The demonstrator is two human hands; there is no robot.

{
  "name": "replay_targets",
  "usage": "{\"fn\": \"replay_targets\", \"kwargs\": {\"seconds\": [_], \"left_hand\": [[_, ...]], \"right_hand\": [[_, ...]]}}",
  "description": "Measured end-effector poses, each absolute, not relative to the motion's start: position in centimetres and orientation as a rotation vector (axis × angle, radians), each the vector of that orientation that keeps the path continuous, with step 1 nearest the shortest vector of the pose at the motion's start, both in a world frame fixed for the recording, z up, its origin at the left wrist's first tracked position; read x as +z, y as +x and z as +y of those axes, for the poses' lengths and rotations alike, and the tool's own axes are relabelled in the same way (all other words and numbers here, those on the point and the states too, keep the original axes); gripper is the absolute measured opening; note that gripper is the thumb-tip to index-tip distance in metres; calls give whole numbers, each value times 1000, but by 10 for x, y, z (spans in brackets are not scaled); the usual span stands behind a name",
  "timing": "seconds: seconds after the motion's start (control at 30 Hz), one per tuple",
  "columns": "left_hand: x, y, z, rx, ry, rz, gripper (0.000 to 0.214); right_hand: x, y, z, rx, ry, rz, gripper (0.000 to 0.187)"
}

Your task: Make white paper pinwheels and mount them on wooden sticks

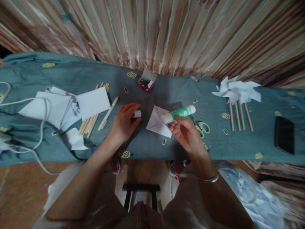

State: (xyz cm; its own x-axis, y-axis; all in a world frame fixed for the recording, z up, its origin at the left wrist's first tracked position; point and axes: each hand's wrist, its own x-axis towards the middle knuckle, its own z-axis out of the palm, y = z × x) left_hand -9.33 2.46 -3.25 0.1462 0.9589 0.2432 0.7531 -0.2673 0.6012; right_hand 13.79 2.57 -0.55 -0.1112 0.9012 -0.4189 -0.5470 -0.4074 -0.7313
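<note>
My right hand (187,131) grips a green and white glue stick (181,112), holding it tilted above a square of white paper (157,122). Faint crease or cut lines run across that paper. On the left side, my left hand (126,121) is closed around a small white cap (136,114), pinched between thumb and fingers. Scissors with pale green handles (204,127) lie just beyond my right hand, partly hidden by it.
White paper sheets (52,106), wooden sticks (89,125) and a white pen (108,113) lie at left, near a white cable (44,124). A red box of pins (145,83) sits at the back. Paper pinwheels (238,90) and a black phone (284,135) are at right.
</note>
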Motion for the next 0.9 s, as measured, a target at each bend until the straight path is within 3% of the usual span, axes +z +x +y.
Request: {"fn": "replay_targets", "kwargs": {"seconds": [0.3,0.5,0.7,0.9], "left_hand": [[-39,-96,25,858,2148,1630,44],[-28,-86,16,1078,2349,1541,38],[-26,-54,-11,871,2518,1291,25],[-39,-39,-21,584,2523,1302,47]], "right_hand": [[-10,136,24,1551,-1246,-623,30],[-15,134,25,1421,-1326,-758,23],[-12,140,32,1276,-1370,-855,18],[-14,149,35,1229,-1380,-985,32]]}}
